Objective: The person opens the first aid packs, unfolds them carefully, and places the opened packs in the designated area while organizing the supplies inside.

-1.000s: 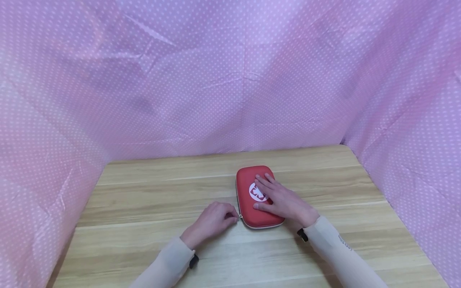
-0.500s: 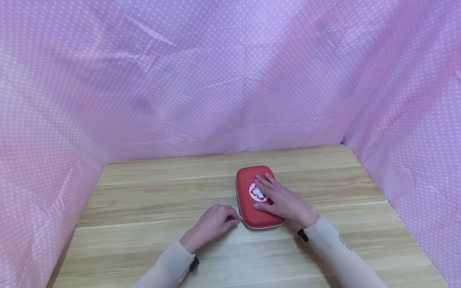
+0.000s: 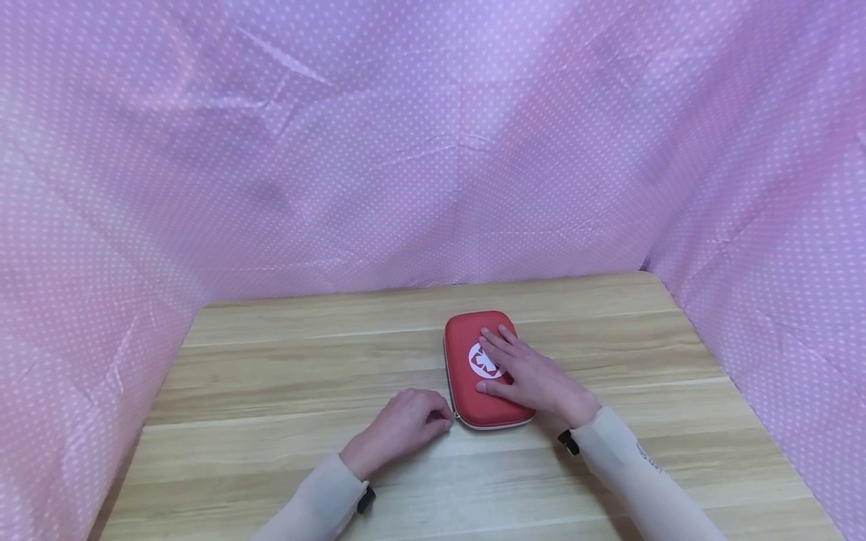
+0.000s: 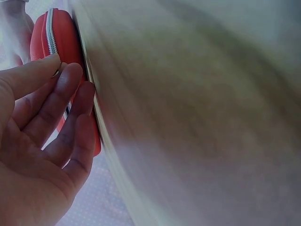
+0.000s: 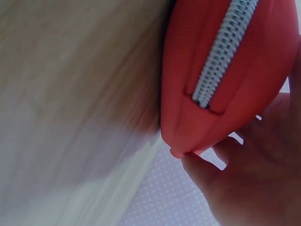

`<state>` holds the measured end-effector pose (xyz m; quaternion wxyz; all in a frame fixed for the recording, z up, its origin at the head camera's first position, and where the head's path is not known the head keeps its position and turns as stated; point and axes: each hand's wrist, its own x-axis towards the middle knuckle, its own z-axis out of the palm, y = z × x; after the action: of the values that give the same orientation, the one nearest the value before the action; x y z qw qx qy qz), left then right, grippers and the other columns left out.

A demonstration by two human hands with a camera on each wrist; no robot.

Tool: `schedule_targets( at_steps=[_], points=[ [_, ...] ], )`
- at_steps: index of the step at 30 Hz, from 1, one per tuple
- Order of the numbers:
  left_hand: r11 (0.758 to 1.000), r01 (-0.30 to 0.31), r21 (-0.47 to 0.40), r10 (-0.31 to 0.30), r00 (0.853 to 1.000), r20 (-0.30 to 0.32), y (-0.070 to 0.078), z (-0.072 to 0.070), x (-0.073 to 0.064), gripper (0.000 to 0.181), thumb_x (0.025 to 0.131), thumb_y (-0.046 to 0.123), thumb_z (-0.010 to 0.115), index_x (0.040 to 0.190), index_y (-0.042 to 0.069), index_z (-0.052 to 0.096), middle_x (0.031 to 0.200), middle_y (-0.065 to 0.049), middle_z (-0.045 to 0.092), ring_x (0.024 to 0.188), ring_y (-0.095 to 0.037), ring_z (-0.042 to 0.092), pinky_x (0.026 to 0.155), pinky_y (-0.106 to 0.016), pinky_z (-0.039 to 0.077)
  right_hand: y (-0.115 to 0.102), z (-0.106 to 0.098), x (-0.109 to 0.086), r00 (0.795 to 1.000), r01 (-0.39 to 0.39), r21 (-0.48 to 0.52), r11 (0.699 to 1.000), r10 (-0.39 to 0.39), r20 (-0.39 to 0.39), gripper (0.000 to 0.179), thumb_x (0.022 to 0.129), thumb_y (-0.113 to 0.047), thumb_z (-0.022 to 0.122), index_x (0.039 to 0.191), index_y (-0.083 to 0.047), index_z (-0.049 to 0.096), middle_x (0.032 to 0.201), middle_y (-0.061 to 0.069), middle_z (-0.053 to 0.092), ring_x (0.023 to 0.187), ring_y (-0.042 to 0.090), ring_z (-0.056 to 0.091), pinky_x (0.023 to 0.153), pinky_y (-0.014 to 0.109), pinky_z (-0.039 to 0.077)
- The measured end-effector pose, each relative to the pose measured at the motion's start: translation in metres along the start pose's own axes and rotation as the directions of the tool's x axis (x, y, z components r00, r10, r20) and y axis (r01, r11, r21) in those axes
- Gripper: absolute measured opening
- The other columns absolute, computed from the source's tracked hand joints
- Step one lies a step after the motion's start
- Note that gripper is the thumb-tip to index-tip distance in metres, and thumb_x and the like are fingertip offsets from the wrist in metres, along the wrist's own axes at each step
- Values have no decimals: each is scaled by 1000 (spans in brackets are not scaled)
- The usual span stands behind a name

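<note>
With the red case (image 3: 473,334) flat on the worktop (image 3: 304,361), the left hand (image 3: 404,424) pinches the zip pull (image 3: 456,415) at the case's near-left corner and the right hand (image 3: 531,376) rests, fingers spread, on its top, apparently working the fastener, which next calls for a steady draw along the case's edge.

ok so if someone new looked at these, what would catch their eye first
Probably the bright red case, lying just right of the head view's middle on the wooden table, with a round white emblem partly covered by the right hand on top. Next, the left hand at its near left corner, pinching the zip pull. Dotted pink-purple cloth fills the background.
</note>
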<state>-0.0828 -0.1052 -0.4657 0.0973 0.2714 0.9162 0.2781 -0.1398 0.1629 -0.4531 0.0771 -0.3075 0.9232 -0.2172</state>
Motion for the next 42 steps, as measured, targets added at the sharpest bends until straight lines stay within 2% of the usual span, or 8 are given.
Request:
schedule_targets(
  at_steps=[6,12,16,22,26,34,39,42],
  points=[
    [999,49,-16,-49,999,-11,-1,-2,-3,8,92,18,79,100,18,81,91,13,73,84,-4,64,83,-30,57,-1,1,0,1000,0,-32,999,0,-5,87,95,-62,65,161,-12,38,169,6,30,158,32,17,119,54,35],
    [996,90,-14,-91,993,-69,-8,-7,-6,6,92,16,77,98,17,80,90,11,72,86,-7,66,84,-33,58,0,-5,1,995,59,-98,993,-66,-69,71,95,-54,70,148,-9,58,160,14,44,151,42,30,118,59,35],
    [995,100,-18,-102,990,-96,-14,-12,-6,6,92,14,76,97,15,80,91,8,73,87,-10,67,85,-35,59,5,-11,6,987,113,-108,988,-124,-104,62,93,-48,74,142,-11,65,155,13,51,149,42,36,117,59,36],
    [992,122,-14,-123,987,-101,-22,-19,-2,7,93,12,75,97,14,80,93,5,74,89,-13,68,86,-38,58,9,-19,18,979,196,-48,979,-198,-42,61,94,-46,74,146,-15,62,154,5,54,152,35,34,120,56,33],
    [987,158,-17,-159,983,-97,-27,-24,0,7,93,12,75,97,15,80,93,5,74,90,-14,68,87,-39,58,8,-24,27,978,207,-34,978,-207,8,64,95,-49,71,148,-16,59,157,5,50,153,36,29,122,57,28],
    [984,175,-30,-177,979,-100,-37,-30,6,6,93,13,76,96,15,80,92,6,74,87,-12,66,83,-37,58,10,-22,40,981,178,-70,982,-171,89,71,94,-53,70,155,-20,51,164,7,39,156,39,20,121,67,21],
    [983,181,-40,-185,975,-126,-40,-32,8,6,92,13,75,95,16,80,90,7,74,86,-11,67,83,-36,58,13,-20,37,986,144,-93,985,-134,104,74,94,-59,67,157,-25,47,169,7,29,156,40,17,119,71,19],
    [982,183,-36,-186,972,-143,-40,-33,9,6,92,11,75,94,15,80,90,6,75,85,-12,66,83,-37,57,13,-21,33,988,124,-109,986,-113,104,77,94,-62,65,158,-26,46,170,7,28,156,40,17,119,69,23]
  ],
)
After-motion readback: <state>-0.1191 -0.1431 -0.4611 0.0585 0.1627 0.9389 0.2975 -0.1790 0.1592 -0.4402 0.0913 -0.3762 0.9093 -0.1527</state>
